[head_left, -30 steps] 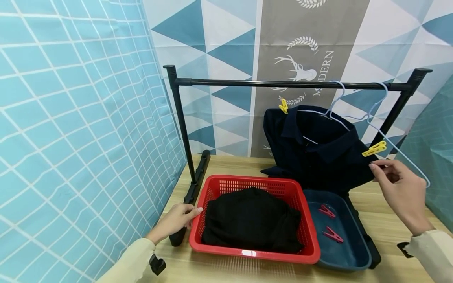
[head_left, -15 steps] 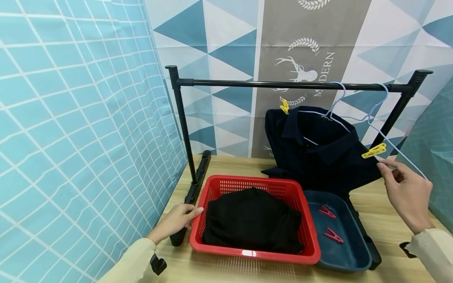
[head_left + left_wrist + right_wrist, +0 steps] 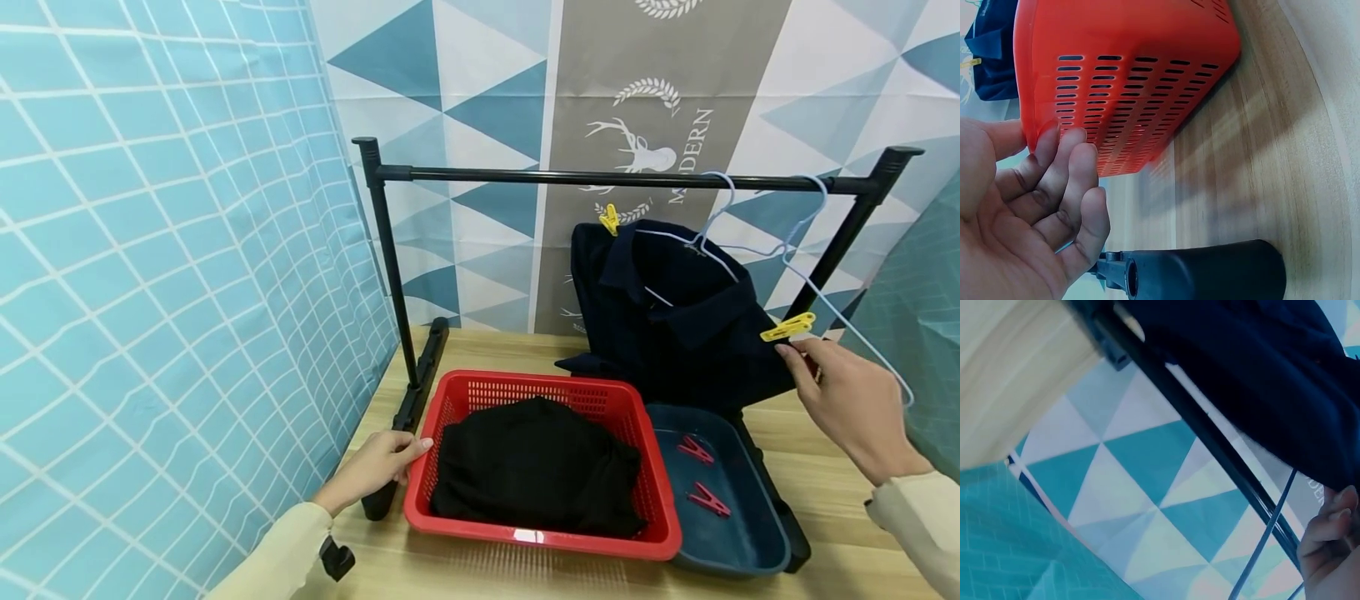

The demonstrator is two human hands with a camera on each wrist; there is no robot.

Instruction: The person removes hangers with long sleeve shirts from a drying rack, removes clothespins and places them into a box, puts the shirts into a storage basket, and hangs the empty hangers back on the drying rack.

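A navy collared shirt [image 3: 686, 325] hangs on a light blue hanger [image 3: 701, 243], its shoulders held by a left yellow clothespin [image 3: 610, 220] and a right yellow clothespin [image 3: 787, 327]. My right hand [image 3: 855, 400] pinches the shirt's edge just below the right clothespin; the right wrist view shows the fingertips [image 3: 1341, 503] at the dark cloth. With my left hand [image 3: 372, 471], I grip the left rim of a red plastic basket [image 3: 543, 542], thumb over the rim and fingers against the outer wall [image 3: 1116, 94]. Inside the basket lies folded black cloth [image 3: 536, 467].
A black clothes rack [image 3: 540, 176] spans the table, its left foot [image 3: 412, 404] beside the basket. Another light blue hanger [image 3: 847, 327] hangs at the right. Right of the basket stands a dark blue tray [image 3: 738, 554] with two red clothespins [image 3: 708, 500]. Patterned sheets enclose the space.
My right hand first draws the shirt's edge slightly right, then shifts back left with it. The right clothespin moves a little down and left, the left shoulder slightly right. My left hand stays put.
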